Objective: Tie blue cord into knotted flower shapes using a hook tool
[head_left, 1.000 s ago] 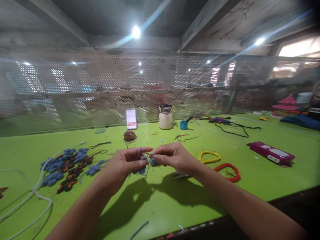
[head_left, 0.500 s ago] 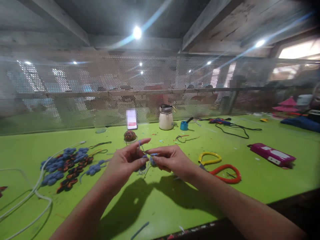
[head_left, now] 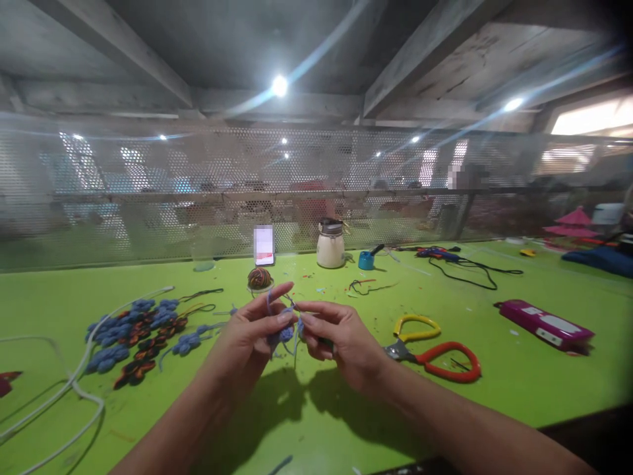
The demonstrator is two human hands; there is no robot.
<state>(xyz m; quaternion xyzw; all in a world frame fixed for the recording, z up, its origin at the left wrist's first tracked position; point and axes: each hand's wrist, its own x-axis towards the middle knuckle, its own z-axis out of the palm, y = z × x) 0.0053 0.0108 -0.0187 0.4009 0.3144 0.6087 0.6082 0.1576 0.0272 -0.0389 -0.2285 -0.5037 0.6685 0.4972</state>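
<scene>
My left hand (head_left: 252, 330) pinches a small blue-purple crochet piece (head_left: 284, 333) between thumb and fingers. Its index finger is stretched out, with a strand of blue yarn (head_left: 270, 302) looped over it. Close against it, my right hand (head_left: 341, 333) is closed on a thin crochet hook (head_left: 295, 305), whose tip meets the yarn by the left fingertips. Most of the hook is hidden in the fingers. Loose yarn ends dangle below the piece. Left of my hands lie several crocheted blue flowers (head_left: 106, 356) and dark orange-black ones (head_left: 143, 356).
Scissors (head_left: 452, 361) with yellow and red handles lie right of my hands, near a purple device (head_left: 544, 323). Behind stand a multicoloured yarn ball (head_left: 260, 278), a phone (head_left: 264, 245), a jar (head_left: 330, 249) and a blue pot (head_left: 366, 260). A white cable (head_left: 82, 353) crosses the left side.
The whole view has shifted, so the table sits slightly lower. My right hand has turned a little, its fingers more curled, and the scissors' blades show more beside the wrist.
</scene>
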